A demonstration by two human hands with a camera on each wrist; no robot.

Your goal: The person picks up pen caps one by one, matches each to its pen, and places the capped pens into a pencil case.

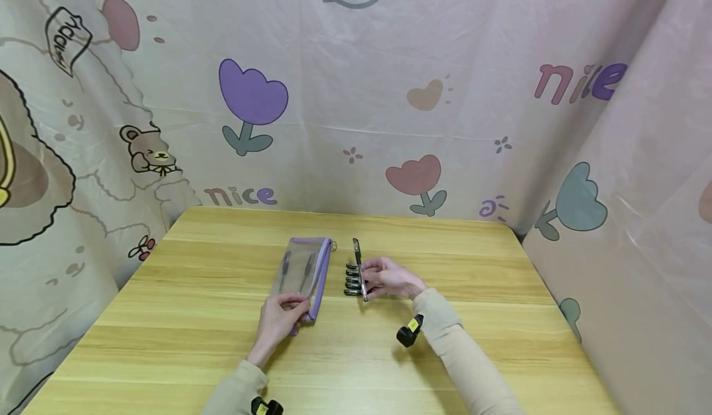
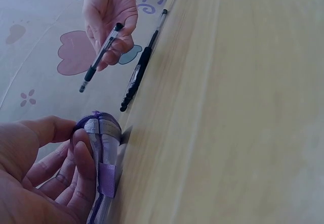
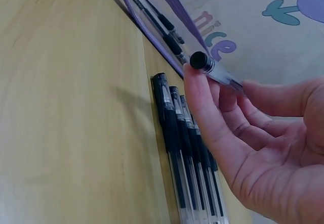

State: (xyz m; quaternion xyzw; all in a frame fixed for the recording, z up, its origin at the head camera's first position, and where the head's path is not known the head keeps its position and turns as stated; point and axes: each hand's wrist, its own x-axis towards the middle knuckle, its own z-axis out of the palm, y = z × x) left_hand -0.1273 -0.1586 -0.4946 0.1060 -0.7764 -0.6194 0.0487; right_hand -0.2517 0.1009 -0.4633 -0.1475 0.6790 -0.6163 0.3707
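Right hand [image 1: 389, 278] pinches one pen [image 1: 359, 268], long axis running up-frame, just right of the clear pouch [image 1: 303, 273] at frame centre. Left hand [image 1: 282, 319] grips the pouch's lower end on the counter [image 1: 167, 316]. Four pens [image 1: 351, 279] lie between them.

Wooden table [image 1: 194, 316], cartoon-printed backdrop cloth [image 1: 445, 62], seemingly plastic.

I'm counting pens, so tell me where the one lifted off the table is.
The lifted pen is pinched in the right hand, right of the pencil case, just above the row of pens on the table.
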